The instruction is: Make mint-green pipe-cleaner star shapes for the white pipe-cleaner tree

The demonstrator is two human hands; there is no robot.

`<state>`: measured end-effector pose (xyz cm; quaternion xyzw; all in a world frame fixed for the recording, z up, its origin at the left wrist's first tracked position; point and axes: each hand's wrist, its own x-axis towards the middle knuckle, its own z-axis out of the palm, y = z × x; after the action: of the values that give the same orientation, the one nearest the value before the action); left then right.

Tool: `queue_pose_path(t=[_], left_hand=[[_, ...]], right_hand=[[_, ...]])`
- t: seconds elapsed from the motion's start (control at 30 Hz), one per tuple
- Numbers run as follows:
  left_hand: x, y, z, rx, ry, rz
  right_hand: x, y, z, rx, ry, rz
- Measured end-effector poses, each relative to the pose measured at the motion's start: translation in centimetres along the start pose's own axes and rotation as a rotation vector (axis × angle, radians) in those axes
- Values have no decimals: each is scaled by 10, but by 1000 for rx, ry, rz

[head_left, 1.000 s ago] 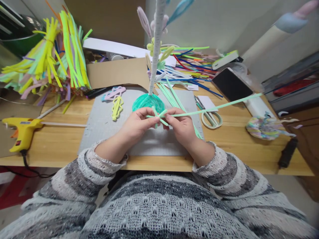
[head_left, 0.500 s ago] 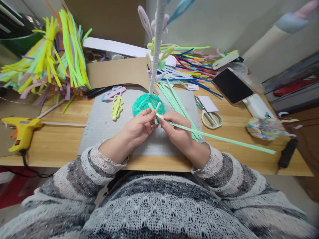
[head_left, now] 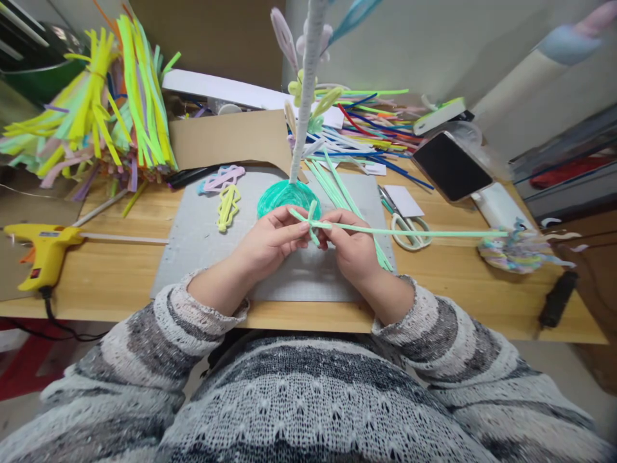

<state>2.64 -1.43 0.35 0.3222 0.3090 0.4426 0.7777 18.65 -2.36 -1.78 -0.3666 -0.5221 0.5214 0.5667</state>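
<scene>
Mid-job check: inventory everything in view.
Table: one, tan, spanning view
Mat: one, grey, table centre
Held piece: one, mint, above mat
Loose stems: several, mint, mat's right
Base: one, green, on mat
Upright: one, white, on base
Zigzag shapes: 2+, yellow/pastel, mat's left
Glue gun: one, yellow, table's left
Scissors: one, pale-handled, right of mat
Phone: one, black, right rear
Bundles: several, multicoloured, left rear
Scattered stems: many, multicoloured, behind mat
Cardboard strip: one, brown, behind mat
Fluffy ornament: one, pastel, table's right
Tool: one, black, far right
Left hand: one, bare, holding piece
Right hand: one, bare, holding piece
</scene>
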Motion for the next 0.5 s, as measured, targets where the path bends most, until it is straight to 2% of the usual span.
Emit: queue_pose_path(t=[0.27, 0.5], left_hand=[[0, 1, -1, -46, -48, -62], [4, 1, -4, -24, 35, -17]], right_hand=[[5, -3, 1, -137, -25, 58], [1, -5, 1, -257, -7, -103]])
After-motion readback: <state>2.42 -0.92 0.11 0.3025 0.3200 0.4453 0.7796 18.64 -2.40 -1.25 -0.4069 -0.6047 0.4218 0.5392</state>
